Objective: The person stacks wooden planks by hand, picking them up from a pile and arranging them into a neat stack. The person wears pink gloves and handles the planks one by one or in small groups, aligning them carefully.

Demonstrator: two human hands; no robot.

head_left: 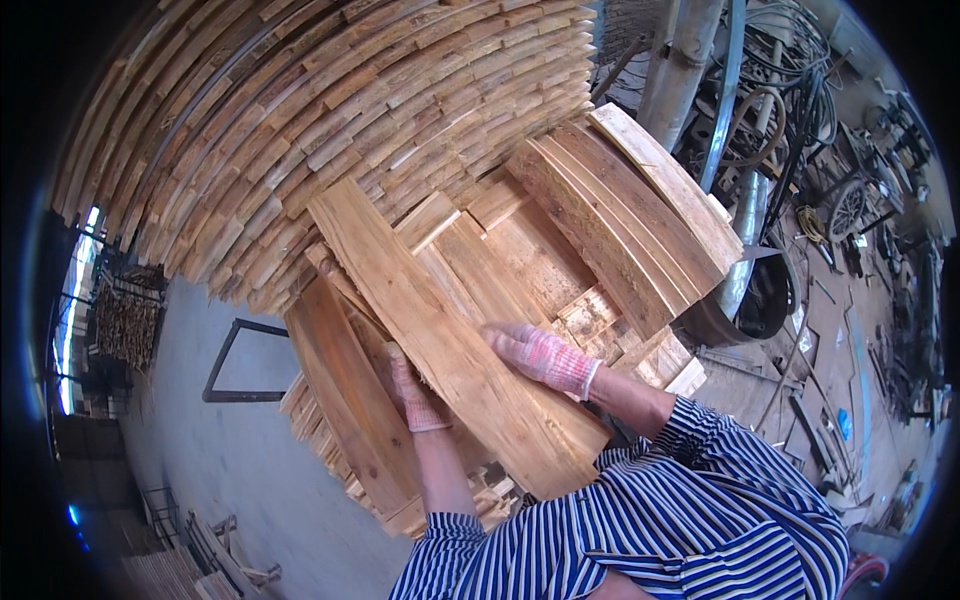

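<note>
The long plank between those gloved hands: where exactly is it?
In the head view, the long plank slants across the middle, between the left hand and the right hand, its lower end by the striped shirt.

Your gloved left hand and gloved right hand hold a wooden plank by its long edges, above stacked boards.

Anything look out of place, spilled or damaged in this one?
The floor at the right looks untidy: a small blue scrap lies among scattered pieces, with dark cables in tangled loops beyond. The long board between the left hand and right hand shows no clear break.
</note>
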